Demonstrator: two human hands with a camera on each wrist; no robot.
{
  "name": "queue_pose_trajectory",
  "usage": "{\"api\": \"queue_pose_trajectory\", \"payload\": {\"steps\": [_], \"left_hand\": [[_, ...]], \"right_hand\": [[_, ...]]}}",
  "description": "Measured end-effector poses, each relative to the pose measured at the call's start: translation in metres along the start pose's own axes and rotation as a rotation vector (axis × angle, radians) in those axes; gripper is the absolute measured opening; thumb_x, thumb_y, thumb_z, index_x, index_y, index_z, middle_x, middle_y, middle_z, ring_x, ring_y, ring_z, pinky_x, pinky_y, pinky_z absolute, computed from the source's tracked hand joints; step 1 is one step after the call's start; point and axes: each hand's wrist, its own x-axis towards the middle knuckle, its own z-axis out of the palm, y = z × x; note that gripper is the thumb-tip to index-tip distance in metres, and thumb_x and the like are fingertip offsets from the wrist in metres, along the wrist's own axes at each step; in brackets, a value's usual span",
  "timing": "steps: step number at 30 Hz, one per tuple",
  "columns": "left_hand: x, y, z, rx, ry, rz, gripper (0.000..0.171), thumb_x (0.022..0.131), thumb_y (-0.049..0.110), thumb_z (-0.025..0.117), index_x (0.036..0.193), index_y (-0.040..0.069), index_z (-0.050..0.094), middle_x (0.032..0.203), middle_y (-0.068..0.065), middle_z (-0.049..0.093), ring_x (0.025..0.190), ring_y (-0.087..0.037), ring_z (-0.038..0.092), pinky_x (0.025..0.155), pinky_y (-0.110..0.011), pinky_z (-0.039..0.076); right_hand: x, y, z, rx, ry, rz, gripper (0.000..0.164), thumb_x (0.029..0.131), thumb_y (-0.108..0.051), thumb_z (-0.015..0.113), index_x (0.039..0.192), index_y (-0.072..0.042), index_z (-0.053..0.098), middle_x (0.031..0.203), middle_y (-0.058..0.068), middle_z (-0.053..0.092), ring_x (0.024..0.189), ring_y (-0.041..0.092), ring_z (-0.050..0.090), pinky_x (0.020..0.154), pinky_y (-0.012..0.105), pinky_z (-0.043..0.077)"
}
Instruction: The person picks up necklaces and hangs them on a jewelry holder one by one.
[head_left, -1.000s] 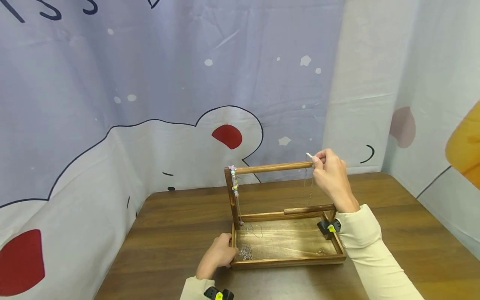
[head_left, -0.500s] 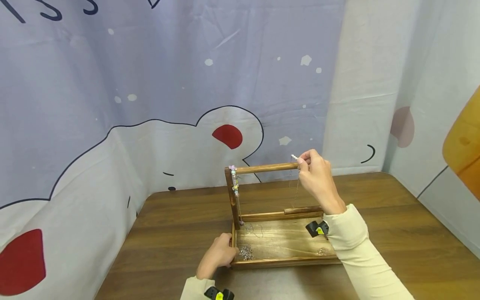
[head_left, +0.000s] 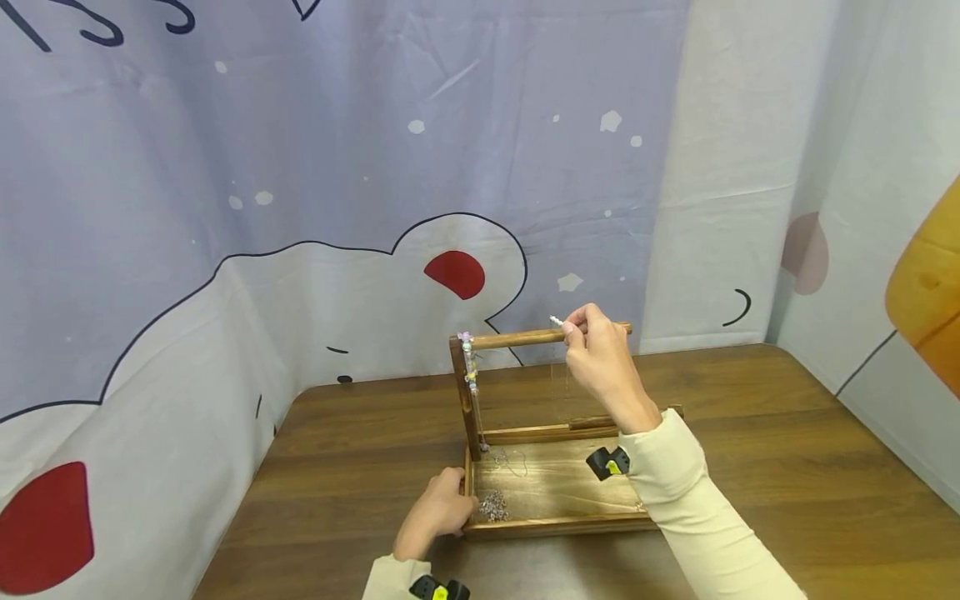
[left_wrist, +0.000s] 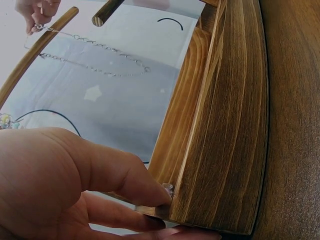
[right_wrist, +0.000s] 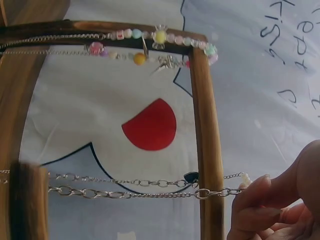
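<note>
My right hand (head_left: pixel 603 358) pinches the white beaded part of a silver chain necklace (right_wrist: pixel 120 194) at the upper bar (head_left: pixel 517 338) of a wooden jewelry stand. Two chain strands hang below the bar, with a small dark heart charm (right_wrist: pixel 191 177) on one. Near the left post (head_left: pixel 462 400), a pastel beaded necklace (head_left: pixel 470 367) hangs from the same bar. My left hand (head_left: pixel 441 504) grips the left wall of the stand's tray (head_left: pixel 562 487); in the left wrist view the thumb lies on the inner side, fingers partly hidden.
A small heap of silver jewelry (head_left: pixel 493 505) lies in the tray's front left corner. A thin chain (head_left: pixel 513 464) lies behind it. A shorter lower rod (head_left: pixel 592 422) runs along the back. The stand sits on a brown table (head_left: pixel 337 467) before a printed curtain (head_left: pixel 337 317).
My right hand has moved left along the upper bar, carrying the silver chain necklace toward the beaded one. The bar's right end now shows. My left hand has stayed on the tray wall.
</note>
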Motion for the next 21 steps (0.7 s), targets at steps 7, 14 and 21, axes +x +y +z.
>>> {"api": "queue_pose_trajectory", "payload": {"steps": [7, 14, 21], "left_hand": [[0.0, 0.0, 0.001, -0.006, 0.0, -0.002, 0.029, 0.074, -0.001, 0.054, 0.101, -0.011, 0.054, 0.066, -0.01, 0.052, 0.045, -0.017, 0.054, 0.04, -0.031, 0.05], [0.001, 0.0, 0.001, -0.007, -0.008, -0.008, 0.031, 0.076, 0.0, 0.054, 0.104, -0.012, 0.053, 0.068, -0.011, 0.053, 0.045, -0.018, 0.055, 0.041, -0.032, 0.05], [0.001, 0.0, 0.0, -0.009, -0.021, -0.017, 0.033, 0.077, 0.001, 0.054, 0.107, -0.012, 0.052, 0.068, -0.011, 0.054, 0.046, -0.018, 0.055, 0.041, -0.033, 0.05]], "right_hand": [[-0.005, -0.009, 0.012, 0.039, -0.036, -0.022, 0.01, 0.091, -0.009, 0.049, 0.091, -0.001, 0.055, 0.076, 0.01, 0.058, 0.061, 0.018, 0.053, 0.055, 0.029, 0.045], [-0.007, -0.016, 0.021, 0.07, -0.054, -0.031, 0.009, 0.092, -0.009, 0.049, 0.09, -0.003, 0.055, 0.074, 0.007, 0.057, 0.058, 0.017, 0.052, 0.051, 0.028, 0.045], [-0.009, -0.022, 0.031, 0.072, -0.05, -0.075, 0.008, 0.091, -0.007, 0.05, 0.089, -0.002, 0.055, 0.075, 0.009, 0.059, 0.059, 0.016, 0.052, 0.052, 0.028, 0.045]]}}
